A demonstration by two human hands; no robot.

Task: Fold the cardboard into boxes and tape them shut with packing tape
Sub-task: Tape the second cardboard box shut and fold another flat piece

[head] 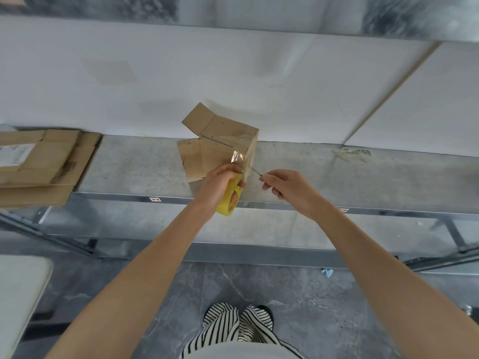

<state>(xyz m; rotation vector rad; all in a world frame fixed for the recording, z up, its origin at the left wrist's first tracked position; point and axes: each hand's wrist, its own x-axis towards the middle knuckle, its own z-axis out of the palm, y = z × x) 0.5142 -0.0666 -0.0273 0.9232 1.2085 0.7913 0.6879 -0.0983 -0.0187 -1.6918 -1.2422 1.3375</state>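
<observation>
While the taped box (220,143) sits flaps open, our left hand (220,185) grips the tape roll (229,200) against it; our right hand (282,185) pinches a thin tool (255,172).

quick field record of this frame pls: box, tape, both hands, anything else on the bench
box: cardboard box on metal shelf, left flaps open
tape: clear tape over near corner
left: left hand holds yellow tape roll at the box
right: right hand pinches thin metal tool by the tape; type unclear
other: flattened cardboard stack, far left
</observation>
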